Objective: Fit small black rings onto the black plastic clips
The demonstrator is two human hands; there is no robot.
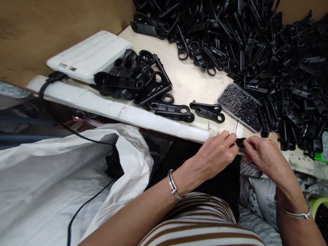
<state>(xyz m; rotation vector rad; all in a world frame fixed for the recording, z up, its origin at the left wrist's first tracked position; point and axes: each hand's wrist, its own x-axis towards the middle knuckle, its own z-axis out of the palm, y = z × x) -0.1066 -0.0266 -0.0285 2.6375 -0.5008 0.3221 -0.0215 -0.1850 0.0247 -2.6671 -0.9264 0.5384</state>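
Black small part (240, 141), mostly hidden, between left hand (220, 149) and right hand (260, 152)

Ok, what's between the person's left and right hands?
A black part, between the fingers of the left hand and right hand, which partly hide it. Head view.

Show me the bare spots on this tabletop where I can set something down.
The main bare patch of tabletop lies between the small pile by the white box and the big heap, with loose black parts in front and the tray at right. Beyond the tray, the heap leaves little room.
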